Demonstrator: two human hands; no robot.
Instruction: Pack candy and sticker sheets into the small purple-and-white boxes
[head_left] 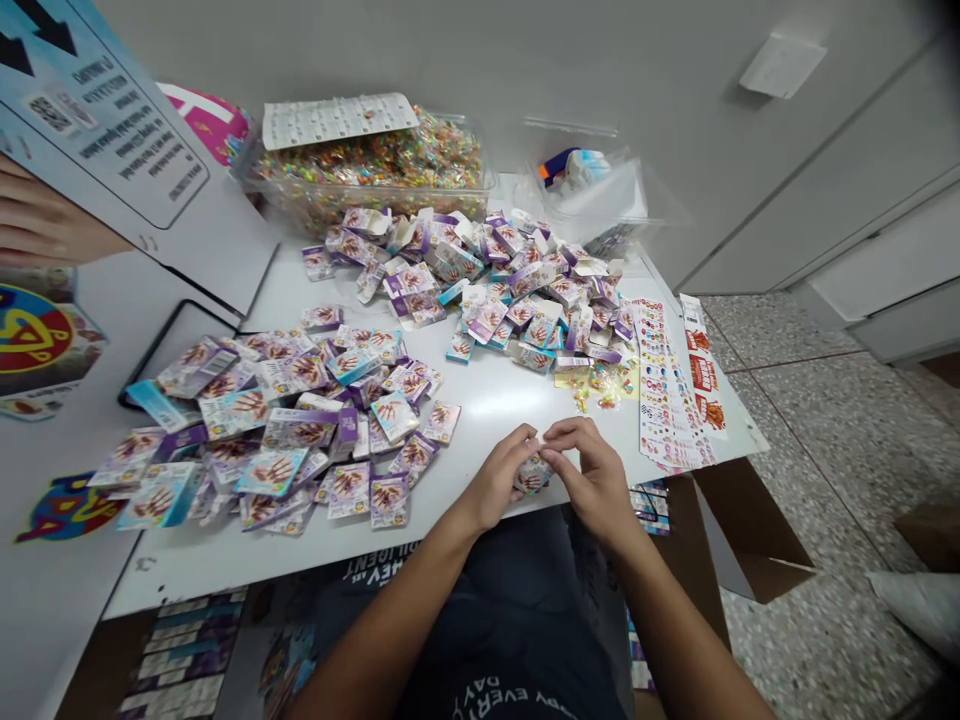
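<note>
My left hand [501,480] and my right hand [594,472] meet at the near edge of the white table [495,395], fingers curled together around one small printed box [534,474]. To the left lies a spread of several flat purple and teal boxes [285,430]. A second heap of opened small boxes [495,280] lies farther back at the centre.
A clear tub of colourful small pieces [375,170] stands at the back, with a clear bag [592,190] to its right. Sticker sheets [671,385] lie along the table's right edge. Another person's hand [45,222] rests at far left. An open cardboard box [742,540] stands on the floor at right.
</note>
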